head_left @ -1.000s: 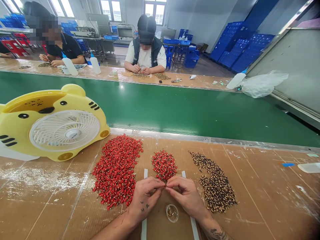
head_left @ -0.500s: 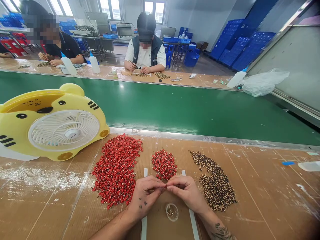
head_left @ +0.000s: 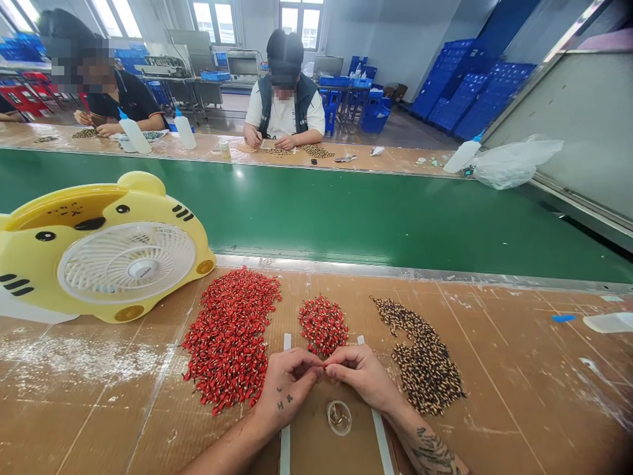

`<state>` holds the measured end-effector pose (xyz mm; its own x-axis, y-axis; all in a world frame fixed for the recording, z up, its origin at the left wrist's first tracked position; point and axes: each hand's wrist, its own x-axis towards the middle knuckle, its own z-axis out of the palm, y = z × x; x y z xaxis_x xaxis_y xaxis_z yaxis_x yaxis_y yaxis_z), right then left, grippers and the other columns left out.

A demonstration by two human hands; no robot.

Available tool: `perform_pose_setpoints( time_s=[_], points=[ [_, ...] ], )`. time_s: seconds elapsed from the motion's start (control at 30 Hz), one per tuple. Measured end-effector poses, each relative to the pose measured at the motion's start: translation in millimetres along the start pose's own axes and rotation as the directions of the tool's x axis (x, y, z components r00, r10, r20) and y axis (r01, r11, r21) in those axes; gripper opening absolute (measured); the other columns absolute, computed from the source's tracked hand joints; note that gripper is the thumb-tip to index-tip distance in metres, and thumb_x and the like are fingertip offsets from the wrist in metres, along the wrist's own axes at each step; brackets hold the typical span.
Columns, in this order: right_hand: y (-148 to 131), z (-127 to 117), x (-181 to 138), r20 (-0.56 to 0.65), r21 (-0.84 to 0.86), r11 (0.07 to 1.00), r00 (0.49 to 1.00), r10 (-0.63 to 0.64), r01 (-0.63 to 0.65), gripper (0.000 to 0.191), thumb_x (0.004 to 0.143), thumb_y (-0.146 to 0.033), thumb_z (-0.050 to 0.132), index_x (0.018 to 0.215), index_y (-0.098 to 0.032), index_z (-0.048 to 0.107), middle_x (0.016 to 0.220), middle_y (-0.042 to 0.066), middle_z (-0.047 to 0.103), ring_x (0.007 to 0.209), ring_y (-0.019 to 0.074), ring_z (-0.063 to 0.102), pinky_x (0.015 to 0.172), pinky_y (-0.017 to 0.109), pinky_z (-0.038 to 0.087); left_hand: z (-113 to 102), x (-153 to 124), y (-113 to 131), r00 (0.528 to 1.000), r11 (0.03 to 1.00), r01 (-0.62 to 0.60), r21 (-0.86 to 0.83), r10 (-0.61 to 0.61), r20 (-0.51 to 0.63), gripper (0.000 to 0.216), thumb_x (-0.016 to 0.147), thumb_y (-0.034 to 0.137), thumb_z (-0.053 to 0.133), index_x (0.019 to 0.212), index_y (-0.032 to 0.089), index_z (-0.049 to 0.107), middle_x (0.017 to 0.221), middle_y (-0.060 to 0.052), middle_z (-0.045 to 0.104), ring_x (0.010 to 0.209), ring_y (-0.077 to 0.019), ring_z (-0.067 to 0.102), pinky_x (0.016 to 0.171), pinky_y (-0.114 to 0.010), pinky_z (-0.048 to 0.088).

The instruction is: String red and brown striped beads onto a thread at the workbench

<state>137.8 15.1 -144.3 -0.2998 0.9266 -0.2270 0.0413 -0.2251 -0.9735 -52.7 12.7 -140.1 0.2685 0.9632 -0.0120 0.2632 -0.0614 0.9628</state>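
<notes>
My left hand (head_left: 287, 389) and my right hand (head_left: 363, 379) meet fingertip to fingertip over the brown worktop, both pinched closed on a tiny part too small to name. Just beyond the fingertips lies a small heap of red parts (head_left: 323, 324). A large heap of red parts (head_left: 231, 338) spreads to the left of my left hand. To the right of my right hand is a heap of dark brown and cream parts (head_left: 422, 359). A small clear round cup (head_left: 339, 417) sits on the worktop under my hands, between two white strips (head_left: 285, 442).
A yellow tiger-shaped desk fan (head_left: 106, 251) stands at the left. A green conveyor belt (head_left: 376, 214) runs across behind the worktop. Two people sit working at the far side, with white squeeze bottles (head_left: 134, 134) and a clear plastic bag (head_left: 514, 161) there. Blue crates (head_left: 467, 89) are stacked behind.
My hands stay pinched together in nearly the same spot. The view has shifted slightly; nothing else has visibly moved.
</notes>
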Motion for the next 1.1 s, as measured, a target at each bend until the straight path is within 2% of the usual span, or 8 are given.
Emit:
perform_pose_setpoints(
  time_s=[0.2,0.4,0.47,0.57,0.63,0.77,0.9,1.1],
  points=[
    [-0.3,-9.1,0.9,-0.092,-0.024,0.999,0.995,-0.046,0.044,0.023,0.074,-0.039,0.079,0.079,-0.016,0.079,0.067,0.004,0.07,0.058,0.0137,0.059,0.056,0.022,0.046,-2.2,8.8,2.5,0.994,0.992,-0.11,0.053,0.111,-0.008,0.013,0.081,0.014,0.064,0.079,0.017,0.076,0.071,-0.003,0.071,0.064,-0.014,0.062,0.059,-0.02,0.044],
    [7.7,-24.1,0.2,-0.222,-0.028,0.997,0.972,-0.079,0.075,0.032,0.077,-0.046,0.077,0.088,-0.016,0.078,0.07,0.006,0.072,0.058,0.0159,0.061,0.058,0.025,0.049,1.6,20.5,-4.5,0.994,0.995,-0.031,-0.099,0.02,-0.11,0.019,0.087,0.021,0.059,0.099,0.016,0.073,0.082,-0.007,0.076,0.07,-0.0171,0.07,0.065,-0.024,0.054],
    [7.3,-26.2,0.0,-0.194,-0.08,0.992,0.975,-0.11,0.096,0.034,0.08,-0.048,0.074,0.089,-0.015,0.078,0.073,0.007,0.072,0.059,0.0161,0.06,0.058,0.026,0.048,-6.3,22.3,-3.2,0.995,0.994,-0.051,-0.098,0.042,-0.088,0.027,0.089,0.021,0.055,0.112,0.015,0.068,0.087,-0.008,0.077,0.068,-0.0166,0.071,0.065,-0.025,0.056],
    [1.5,-28.5,-1.9,-0.07,-0.213,0.963,0.98,-0.184,0.166,0.036,0.084,-0.05,0.069,0.089,-0.015,0.078,0.078,0.008,0.071,0.062,0.016,0.058,0.056,0.025,0.044,-31.1,22.3,1.7,0.974,0.967,-0.186,0.172,0.205,-0.101,0.024,0.091,0.018,0.051,0.106,0.018,0.07,0.102,-0.009,0.074,0.078,-0.017,0.071,0.072,-0.026,0.056],
    [-3.8,-29.0,-4.0,0.069,-0.317,0.916,0.97,-0.235,0.244,0.036,0.086,-0.05,0.067,0.087,-0.016,0.079,0.074,0.006,0.067,0.063,0.0154,0.055,0.056,0.024,0.04,-50.4,20.9,4.2,0.966,0.882,-0.2,0.426,0.251,-0.065,0.023,0.091,0.017,0.05,0.1,0.02,0.071,0.102,-0.008,0.072,0.09,-0.02,0.068,0.081,-0.029,0.053],
    [-11.1,-24.9,-7.7,0.26,-0.399,0.862,0.94,-0.222,0.314,0.032,0.083,-0.045,0.072,0.094,-0.016,0.078,0.068,0.001,0.059,0.059,0.0127,0.049,0.055,0.023,0.036,-71.7,16.6,5.3,0.996,0.595,-0.063,0.801,0.094,0.009,0.022,0.088,0.014,0.053,0.1,0.019,0.07,0.103,-0.01,0.068,0.098,-0.026,0.061,0.088,-0.037,0.048],
    [-13.6,-19.4,-10.1,0.333,-0.397,0.864,0.926,-0.177,0.308,0.022,0.082,-0.037,0.074,0.089,-0.016,0.077,0.069,0.001,0.059,0.061,0.0127,0.053,0.055,0.022,0.037,-68.3,14.7,4.7,0.998,0.46,-0.038,0.887,-0.032,0.059,0.024,0.092,0.012,0.045,0.092,0.017,0.069,0.093,-0.011,0.067,0.092,-0.0259,0.061,0.085,-0.037,0.046],
    [-17.6,-17.8,-10.9,0.367,-0.418,0.845,0.913,-0.178,0.333,0.014,0.084,-0.028,0.072,0.077,-0.016,0.075,0.069,0.001,0.06,0.064,0.0133,0.055,0.059,0.023,0.039,-63.2,14.7,-1.2,0.997,0.51,-0.062,0.858,-0.011,0.079,0.028,0.093,0.009,0.04,0.081,0.018,0.064,0.085,-0.008,0.065,0.083,-0.0226,0.061,0.077,-0.031,0.045]
  ],
)
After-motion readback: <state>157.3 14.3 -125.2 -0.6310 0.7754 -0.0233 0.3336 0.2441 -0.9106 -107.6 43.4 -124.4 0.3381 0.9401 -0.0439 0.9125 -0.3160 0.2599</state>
